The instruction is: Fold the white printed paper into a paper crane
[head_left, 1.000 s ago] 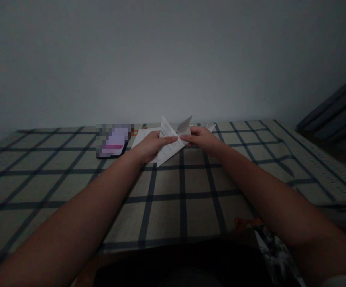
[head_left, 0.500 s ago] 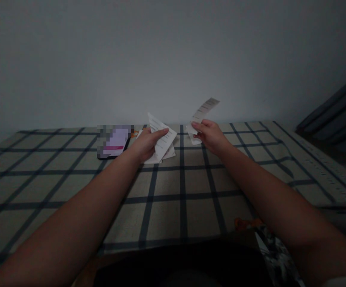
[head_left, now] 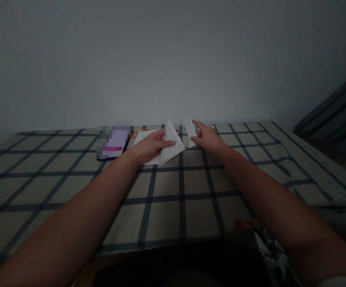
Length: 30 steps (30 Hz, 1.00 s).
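With the folded paper (head_left: 172,150) as the hub of a clock, the left hand (head_left: 150,145) comes in from nine o'clock and is closed on it, thumb flat over the printed face and the other fingers behind. That pinch at one edge seems meant to keep the sheet upright and its folds together while leaving the text uncovered. The sheet stands tilted, one corner pointing to twelve and another toward seven.

At about two o'clock, the right hand (head_left: 209,137) pinches a smaller paper strip (head_left: 190,129) between thumb and fingers, gripping its outer side, probably so that its printed face stays free. The two hands are near each other but apart, and a narrow gap separates the two papers.

At ten o'clock a flat white sheet (head_left: 140,137) lies on the checked cloth (head_left: 164,199), partly hidden by the left hand. Just past it, toward nine, rests a phone (head_left: 115,142), its screen lit and facing up, perhaps set there to be glanced at within easy reach. Its display is blurred, so what it shows cannot be told.
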Each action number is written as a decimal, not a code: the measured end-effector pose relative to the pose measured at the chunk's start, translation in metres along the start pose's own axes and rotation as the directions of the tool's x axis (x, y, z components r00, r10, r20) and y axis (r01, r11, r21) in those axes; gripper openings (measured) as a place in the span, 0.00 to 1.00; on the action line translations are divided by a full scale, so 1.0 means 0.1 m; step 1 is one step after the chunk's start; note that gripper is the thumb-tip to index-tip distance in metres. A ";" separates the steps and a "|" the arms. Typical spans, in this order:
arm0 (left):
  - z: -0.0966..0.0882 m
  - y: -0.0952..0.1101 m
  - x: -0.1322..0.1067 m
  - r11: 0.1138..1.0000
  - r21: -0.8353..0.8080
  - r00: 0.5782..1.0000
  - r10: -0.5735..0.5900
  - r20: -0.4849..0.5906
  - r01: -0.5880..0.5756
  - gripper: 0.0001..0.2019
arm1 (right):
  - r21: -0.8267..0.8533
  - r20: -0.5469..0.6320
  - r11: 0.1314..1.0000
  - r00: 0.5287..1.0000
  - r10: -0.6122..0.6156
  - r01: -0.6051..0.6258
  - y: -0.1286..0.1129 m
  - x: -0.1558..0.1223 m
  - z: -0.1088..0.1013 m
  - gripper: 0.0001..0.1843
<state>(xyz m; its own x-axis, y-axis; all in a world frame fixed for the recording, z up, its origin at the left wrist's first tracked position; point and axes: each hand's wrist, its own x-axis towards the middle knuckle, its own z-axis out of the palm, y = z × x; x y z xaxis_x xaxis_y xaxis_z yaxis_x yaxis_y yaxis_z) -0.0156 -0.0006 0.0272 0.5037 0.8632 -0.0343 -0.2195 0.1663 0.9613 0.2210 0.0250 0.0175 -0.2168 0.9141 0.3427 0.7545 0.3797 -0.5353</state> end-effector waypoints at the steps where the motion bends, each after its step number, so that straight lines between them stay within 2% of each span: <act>1: 0.01 0.00 0.00 1.000 0.003 1.000 0.003 -0.001 -0.003 0.23 | -0.039 0.006 0.999 1.000 -0.011 0.011 0.01 0.00 0.00 0.36; 3: 0.02 0.00 0.00 1.000 0.014 1.000 0.015 -0.017 -0.015 0.22 | -0.106 -0.014 0.994 0.999 -0.037 0.035 0.01 -0.01 0.01 0.30; 5: 0.02 0.00 0.00 0.999 0.029 0.999 0.028 -0.029 -0.027 0.23 | -0.137 -0.089 0.989 0.994 -0.069 0.057 -0.01 -0.01 0.00 0.24; 8: -0.01 -0.04 0.02 0.997 0.056 0.998 0.057 -0.029 -0.056 0.24 | -0.025 -0.192 0.991 0.972 -0.132 0.130 -0.09 0.00 -0.02 0.16; 10: -0.04 -0.07 0.05 0.993 0.081 0.996 0.085 -0.030 -0.082 0.24 | 0.158 -0.144 0.968 0.974 -0.174 0.196 -0.15 0.00 -0.02 0.13; 12: -0.06 -0.10 0.07 0.988 0.118 0.994 0.104 -0.043 -0.099 0.23 | 0.339 -0.039 0.923 0.983 -0.182 0.184 -0.20 -0.01 0.01 0.16; 15: -0.06 -0.11 0.07 0.978 0.171 0.988 0.131 -0.077 -0.116 0.22 | 0.485 0.097 0.866 0.977 -0.192 0.122 -0.24 -0.03 0.06 0.16; 22: 0.04 -0.08 0.04 0.976 0.181 0.976 0.151 -0.155 -0.123 0.20 | 0.548 0.172 0.837 0.978 -0.121 0.008 -0.29 -0.06 0.04 0.14; 27: 0.02 -0.10 0.07 0.985 0.126 0.947 0.148 -0.286 -0.116 0.16 | 0.562 0.237 0.827 0.962 -0.133 -0.024 -0.30 -0.08 0.03 0.16; 30: 0.00 -0.10 0.09 0.986 0.106 0.934 0.153 -0.323 -0.125 0.15 | 0.559 0.282 0.828 0.950 -0.132 -0.051 -0.30 -0.09 0.05 0.15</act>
<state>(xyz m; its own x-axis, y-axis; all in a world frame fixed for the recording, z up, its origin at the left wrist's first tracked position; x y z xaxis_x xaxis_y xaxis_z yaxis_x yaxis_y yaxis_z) -0.0092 0.0055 0.0171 0.1672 0.9856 0.0271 -0.1906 0.0054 0.9816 0.1972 0.0063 0.0266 -0.4805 0.8586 0.1787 0.2890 0.3474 -0.8921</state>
